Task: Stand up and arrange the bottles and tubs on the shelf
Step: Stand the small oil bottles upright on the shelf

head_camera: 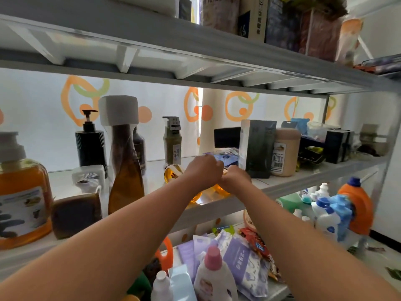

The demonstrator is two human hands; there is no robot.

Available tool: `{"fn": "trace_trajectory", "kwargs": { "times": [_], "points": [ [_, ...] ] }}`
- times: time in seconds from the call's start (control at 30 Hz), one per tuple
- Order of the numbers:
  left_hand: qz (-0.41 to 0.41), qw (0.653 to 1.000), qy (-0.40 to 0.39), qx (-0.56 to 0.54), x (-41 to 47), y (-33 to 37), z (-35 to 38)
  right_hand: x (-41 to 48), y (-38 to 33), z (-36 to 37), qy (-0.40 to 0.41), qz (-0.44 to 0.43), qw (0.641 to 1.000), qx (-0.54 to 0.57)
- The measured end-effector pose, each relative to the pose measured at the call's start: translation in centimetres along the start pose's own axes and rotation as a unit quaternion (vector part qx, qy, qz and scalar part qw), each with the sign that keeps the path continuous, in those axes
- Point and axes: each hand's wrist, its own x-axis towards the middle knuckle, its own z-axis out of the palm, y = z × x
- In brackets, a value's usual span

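Both my hands meet over an amber bottle lying on the middle shelf. My left hand is closed on its upper side, my right hand is closed on its near end, and most of the bottle is hidden under them. Left of them stand a tall brown bottle with a white cap, a black pump bottle, an olive pump bottle and a large orange pump bottle. A beige tub stands to the right.
A dark box stands upright just behind my right hand. A brown block and a white wrapped pack sit near the shelf's front edge. The lower shelf holds detergent bottles and purple pouches. Boxes fill the top shelf.
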Motion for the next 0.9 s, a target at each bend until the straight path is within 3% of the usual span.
{"fn": "trace_trajectory", "kwargs": {
  "times": [0.2, 0.33, 0.43, 0.57, 0.67, 0.9],
  "points": [
    [-0.098, 0.969, 0.015, -0.227, 0.1, 1.8, 2.1, 0.2, 0.6, 1.3, 0.032, 0.011, 0.999, 0.007],
    [-0.19, 0.916, 0.035, -0.35, 0.9, 2.2, 4.9, -0.9, 1.5, 1.3, 0.058, 0.016, 0.989, 0.137],
    [-0.209, 0.884, 0.09, -0.409, 1.2, 2.2, 6.9, -1.5, 1.8, 1.9, 0.064, -0.005, 0.968, 0.243],
    [-0.21, 0.854, 0.129, -0.457, 1.4, 2.0, 7.6, -2.2, 1.6, 2.0, 0.07, -0.032, 0.952, 0.298],
    [-0.197, 0.855, 0.131, -0.462, 1.5, 1.7, 7.7, -2.1, 1.7, 1.8, 0.063, -0.033, 0.941, 0.331],
    [-0.181, 0.846, 0.13, -0.485, 1.9, 1.1, 7.8, -1.1, 1.8, 1.9, 0.068, -0.034, 0.957, 0.278]
  ]
}}
